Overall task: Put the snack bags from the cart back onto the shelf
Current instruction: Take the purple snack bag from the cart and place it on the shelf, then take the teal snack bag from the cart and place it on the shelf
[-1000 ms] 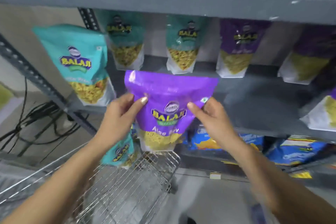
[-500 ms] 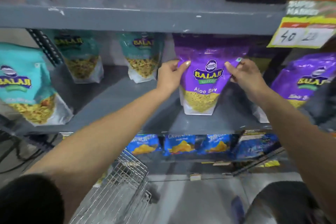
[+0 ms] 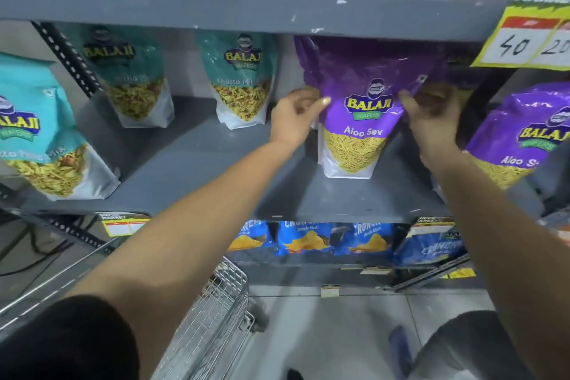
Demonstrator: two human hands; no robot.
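A purple Aloo Sev snack bag [image 3: 361, 120] stands upright on the grey shelf [image 3: 200, 163], right of centre. My left hand [image 3: 293, 120] grips the bag's left edge, thumb on its front. At the opposite edge, my right hand [image 3: 431, 117] holds on in the same way. Both hands are slightly blurred. The wire cart [image 3: 216, 318] sits low in front of the shelving, under my left arm; its contents are hidden.
Three teal snack bags [image 3: 243, 77] stand left on the same shelf, and another purple bag [image 3: 524, 139] stands to the right. Blue chip bags [image 3: 305, 241] fill the lower shelf. A yellow price tag [image 3: 530, 40] hangs from the upper shelf edge. Cables lie on the floor at left.
Both hands lifted the purple bag from above the cart up onto the middle shelf. It now rests upright on the shelf board, and my view has moved closer and to the right.
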